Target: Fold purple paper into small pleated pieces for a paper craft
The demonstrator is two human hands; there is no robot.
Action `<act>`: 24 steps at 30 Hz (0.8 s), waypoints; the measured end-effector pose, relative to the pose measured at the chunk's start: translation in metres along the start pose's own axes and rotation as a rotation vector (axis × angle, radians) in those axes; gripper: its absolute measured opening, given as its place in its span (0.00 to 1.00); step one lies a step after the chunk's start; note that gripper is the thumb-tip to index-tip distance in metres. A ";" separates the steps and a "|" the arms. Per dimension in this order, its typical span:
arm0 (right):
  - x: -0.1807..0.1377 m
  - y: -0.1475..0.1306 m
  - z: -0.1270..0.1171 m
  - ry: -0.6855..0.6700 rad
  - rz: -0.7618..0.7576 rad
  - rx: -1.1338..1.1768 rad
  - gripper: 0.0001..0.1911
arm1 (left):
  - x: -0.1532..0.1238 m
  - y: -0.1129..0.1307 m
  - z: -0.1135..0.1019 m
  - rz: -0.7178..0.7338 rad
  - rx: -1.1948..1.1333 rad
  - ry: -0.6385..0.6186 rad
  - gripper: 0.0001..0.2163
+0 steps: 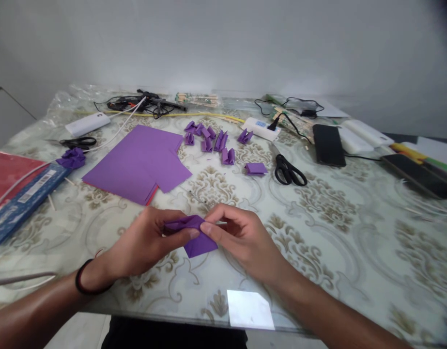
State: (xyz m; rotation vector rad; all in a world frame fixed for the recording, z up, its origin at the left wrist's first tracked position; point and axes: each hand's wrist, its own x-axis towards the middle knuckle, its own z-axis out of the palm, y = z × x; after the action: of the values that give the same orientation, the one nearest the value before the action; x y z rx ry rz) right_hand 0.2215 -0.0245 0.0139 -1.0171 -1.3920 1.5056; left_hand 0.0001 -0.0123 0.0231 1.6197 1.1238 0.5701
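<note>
Both hands meet over the near middle of the table and pinch one small folded purple paper piece (198,242). My left hand (147,241), with a dark band on its wrist, grips the piece's left side. My right hand (238,236) pinches its upper right edge with thumb and forefinger. A stack of purple paper sheets (136,162) lies beyond the hands, to the left. Several finished purple folded pieces (208,138) lie in a loose row farther back, with one more folded piece (255,168) apart to the right.
Black scissors (288,172) lie right of the folded pieces; a second pair of scissors (78,142) is at the far left. A glue gun (150,101), cables, a white power strip (261,128), a phone (328,144) and a blue box (25,199) ring the patterned table.
</note>
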 end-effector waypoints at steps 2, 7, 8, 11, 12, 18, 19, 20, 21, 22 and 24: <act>0.000 0.000 -0.001 -0.002 -0.021 -0.005 0.14 | 0.000 0.002 0.000 0.015 0.008 -0.022 0.13; 0.001 0.001 0.000 0.011 -0.035 -0.008 0.14 | -0.001 0.005 0.000 0.032 -0.004 -0.010 0.14; 0.001 0.001 0.000 0.007 -0.019 -0.011 0.13 | -0.001 0.004 0.000 0.031 -0.016 0.007 0.15; 0.002 0.000 0.000 -0.009 0.025 -0.026 0.13 | 0.000 0.002 0.001 0.016 -0.091 0.076 0.14; 0.002 0.000 -0.001 -0.003 0.034 -0.025 0.13 | 0.001 0.001 0.001 0.007 -0.122 0.092 0.13; 0.003 0.003 -0.002 0.106 0.006 0.003 0.17 | 0.004 0.000 0.005 -0.062 -0.310 -0.031 0.11; 0.003 0.004 -0.002 0.122 0.008 -0.002 0.17 | 0.005 0.000 0.006 -0.067 -0.336 -0.034 0.11; 0.003 0.005 -0.003 0.132 0.013 -0.001 0.18 | 0.005 0.000 0.006 -0.068 -0.349 -0.028 0.10; 0.003 0.006 -0.003 0.132 0.023 0.006 0.19 | 0.005 0.000 0.006 -0.067 -0.352 -0.013 0.10; 0.003 0.007 -0.002 0.124 0.032 0.016 0.19 | 0.005 0.000 0.006 -0.059 -0.349 0.005 0.09; 0.003 0.009 -0.002 0.104 0.050 0.036 0.19 | 0.005 -0.002 0.006 -0.032 -0.339 0.047 0.09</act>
State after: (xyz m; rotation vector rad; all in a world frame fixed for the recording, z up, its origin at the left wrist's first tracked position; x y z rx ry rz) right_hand 0.2220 -0.0215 0.0050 -1.0993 -1.2717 1.4871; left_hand 0.0060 -0.0108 0.0187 1.2999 1.0229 0.7380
